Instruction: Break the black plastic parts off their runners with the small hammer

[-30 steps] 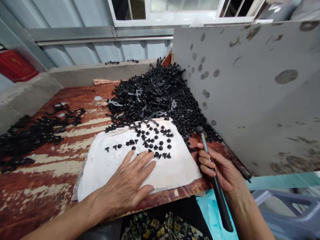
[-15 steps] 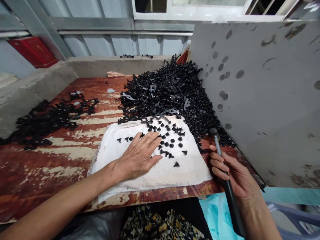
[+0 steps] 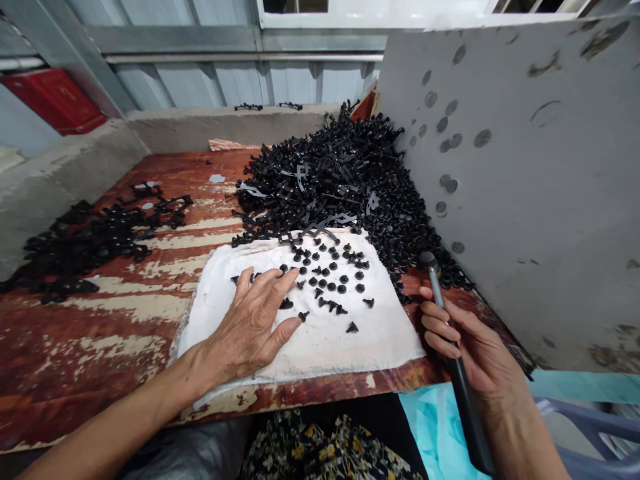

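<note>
My left hand [image 3: 260, 313] is spread over the left part of a white cloth [image 3: 330, 347], with its fingers apart and nothing gripped. Its fingertips are beside several small black mushroom-shaped plastic pieces [image 3: 341, 289] scattered on the cloth; some stand on their flat heads, others lie tipped over. One tipped piece [image 3: 303, 316] lies at the thumb tip; whether they touch I cannot tell. At the cloth's right edge my right hand [image 3: 473, 340] is wrapped round a hammer [image 3: 457, 373] with a black handle and a metal shaft, its small head pointing away from me.
A large heap of black plastic parts [image 3: 340, 173] fills the back right of the worn red table [image 3: 125, 347]. More black linked parts [image 3: 100, 243] lie at the left. A grey board [image 3: 525, 200] stands along the right, and a low concrete ledge [image 3: 180, 130] borders the back.
My left hand has drawn back to the left and lifted slightly, uncovering black pieces that were under it. My right hand keeps the hammer in nearly the same place.
</note>
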The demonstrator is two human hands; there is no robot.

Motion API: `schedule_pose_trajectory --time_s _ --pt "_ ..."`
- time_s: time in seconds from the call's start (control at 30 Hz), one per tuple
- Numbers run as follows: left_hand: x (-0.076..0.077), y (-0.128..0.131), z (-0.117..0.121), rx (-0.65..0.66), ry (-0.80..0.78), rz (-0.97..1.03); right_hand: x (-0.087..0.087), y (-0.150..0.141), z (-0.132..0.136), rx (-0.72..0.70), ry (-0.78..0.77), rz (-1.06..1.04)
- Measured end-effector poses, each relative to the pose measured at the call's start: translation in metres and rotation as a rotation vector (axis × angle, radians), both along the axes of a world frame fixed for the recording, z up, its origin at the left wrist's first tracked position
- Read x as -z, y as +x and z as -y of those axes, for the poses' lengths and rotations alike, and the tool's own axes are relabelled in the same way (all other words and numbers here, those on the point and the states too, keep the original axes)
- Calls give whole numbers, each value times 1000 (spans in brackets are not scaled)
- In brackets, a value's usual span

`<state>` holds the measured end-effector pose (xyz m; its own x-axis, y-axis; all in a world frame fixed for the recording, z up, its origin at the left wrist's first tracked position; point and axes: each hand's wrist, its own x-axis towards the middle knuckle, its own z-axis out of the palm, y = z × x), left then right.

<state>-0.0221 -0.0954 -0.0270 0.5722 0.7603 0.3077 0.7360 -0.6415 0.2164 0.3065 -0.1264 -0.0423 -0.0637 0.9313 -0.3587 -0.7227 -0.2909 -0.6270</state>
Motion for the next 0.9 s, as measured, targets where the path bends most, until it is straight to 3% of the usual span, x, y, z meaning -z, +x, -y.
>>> schedule_pose_trajectory --time_s 0.33,0.57,0.9 --pt "2 12 2 -18 47 -12 -1 0 0 -26 27 48" --pt "6 -6 25 -43 18 19 0 -1 0 0 -13 16" --pt "5 -15 25 -55 -24 40 -7 -5 0 56 -54 35"
